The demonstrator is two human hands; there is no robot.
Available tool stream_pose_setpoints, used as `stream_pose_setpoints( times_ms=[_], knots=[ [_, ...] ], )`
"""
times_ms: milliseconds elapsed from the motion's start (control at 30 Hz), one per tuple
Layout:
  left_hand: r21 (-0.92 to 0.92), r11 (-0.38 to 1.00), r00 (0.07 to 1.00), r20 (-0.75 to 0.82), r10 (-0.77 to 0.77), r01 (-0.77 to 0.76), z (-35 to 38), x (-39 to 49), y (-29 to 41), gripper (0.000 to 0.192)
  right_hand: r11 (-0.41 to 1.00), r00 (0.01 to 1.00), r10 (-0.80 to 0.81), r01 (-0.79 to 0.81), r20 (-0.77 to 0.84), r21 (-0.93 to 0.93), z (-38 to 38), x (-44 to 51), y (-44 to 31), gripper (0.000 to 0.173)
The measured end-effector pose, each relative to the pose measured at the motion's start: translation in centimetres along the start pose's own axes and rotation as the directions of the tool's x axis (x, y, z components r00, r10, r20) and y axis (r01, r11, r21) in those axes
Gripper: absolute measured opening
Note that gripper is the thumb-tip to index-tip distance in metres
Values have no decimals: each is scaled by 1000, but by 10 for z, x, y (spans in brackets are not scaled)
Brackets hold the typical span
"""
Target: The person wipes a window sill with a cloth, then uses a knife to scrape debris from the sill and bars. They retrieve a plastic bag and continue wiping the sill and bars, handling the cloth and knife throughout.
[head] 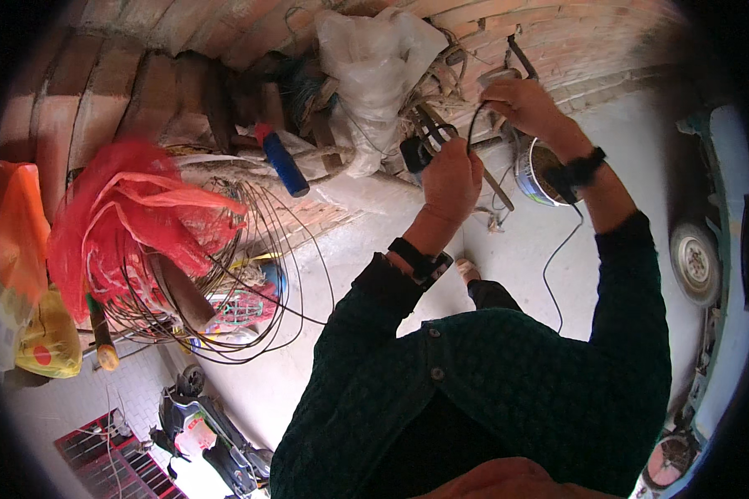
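Note:
Near the brick wall, my left hand [452, 178] is closed around part of a black cable, beside a dark box-like object [416, 155]. Up and to its right, my right hand [524, 109] pinches the black cable [472, 128], which curves down between both hands. Both wrists wear black straps, and a thin cord hangs from the right one. A long thin bar [498, 190] slants down just right of my left hand. What lies inside the fingers of each hand is mostly hidden.
A clear plastic bag [374, 68] hangs by the wall, left of my hands. Further left are a blue roll [285, 163], red mesh bags [143, 218] and coiled wire [274, 337]. A bucket [537, 181] stands below my right hand; a wheeled vehicle [730, 262] is at the right.

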State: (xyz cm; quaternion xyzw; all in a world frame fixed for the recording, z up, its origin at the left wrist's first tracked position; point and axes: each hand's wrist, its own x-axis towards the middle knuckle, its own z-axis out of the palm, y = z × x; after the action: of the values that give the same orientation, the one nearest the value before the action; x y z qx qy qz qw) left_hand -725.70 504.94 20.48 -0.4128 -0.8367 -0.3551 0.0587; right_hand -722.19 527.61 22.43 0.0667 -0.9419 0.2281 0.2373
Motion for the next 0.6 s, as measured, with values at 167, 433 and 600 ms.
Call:
stream_pose_setpoints(
  times_ms=[167, 433, 600],
  knots=[
    [-1, 997, 994, 82, -71, 71, -4, -3, -8, 26, 973, 921, 179, -217, 345, 75, 87, -21, 56, 19],
    [-212, 962, 974, 184, -135, 174, -31, -61, -24, 21, 795, 757, 434, -577, 488, 188, 156, -154, 15, 49],
    [-129, 974, 956, 250, -151, 188, -60, -125, -51, 12, 785, 788, 615, -606, 40, -129, 171, -215, -11, 73]
  ],
)
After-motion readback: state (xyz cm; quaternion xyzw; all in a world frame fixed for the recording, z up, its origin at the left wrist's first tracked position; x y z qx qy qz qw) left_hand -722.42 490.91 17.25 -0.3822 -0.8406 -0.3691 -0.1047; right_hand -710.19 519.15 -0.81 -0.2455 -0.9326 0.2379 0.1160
